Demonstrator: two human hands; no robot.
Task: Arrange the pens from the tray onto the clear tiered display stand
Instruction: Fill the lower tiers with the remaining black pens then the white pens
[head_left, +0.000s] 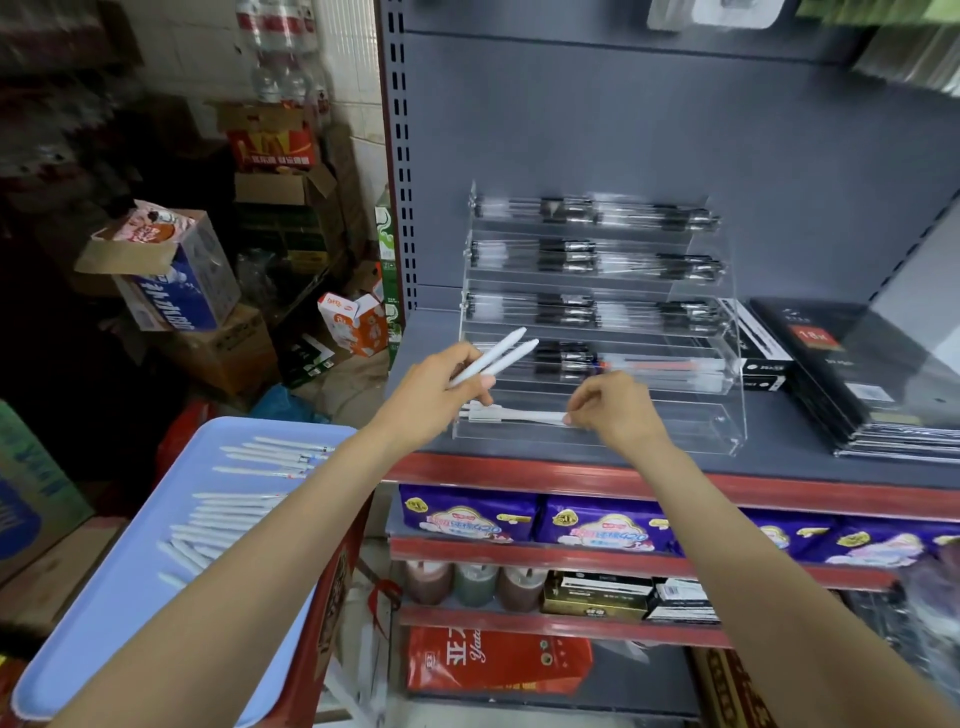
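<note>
A clear tiered display stand (732, 395) sits on the grey shelf. Its upper tiers hold rows of black pens (569, 260). My left hand (436, 395) grips two white pens (496, 356), which point up and to the right in front of the stand. My right hand (610, 410) pinches one end of a white pen (524, 415) that lies in the lowest tier. A light blue tray (114, 613) at lower left carries several more white pens (218, 525).
Black boxes (852, 374) are stacked on the shelf right of the stand. The red-edged shelves below hold purple packs (597, 522) and bottles. Cardboard boxes (171, 270) pile up on the floor at left. A red crate (337, 571) supports the tray.
</note>
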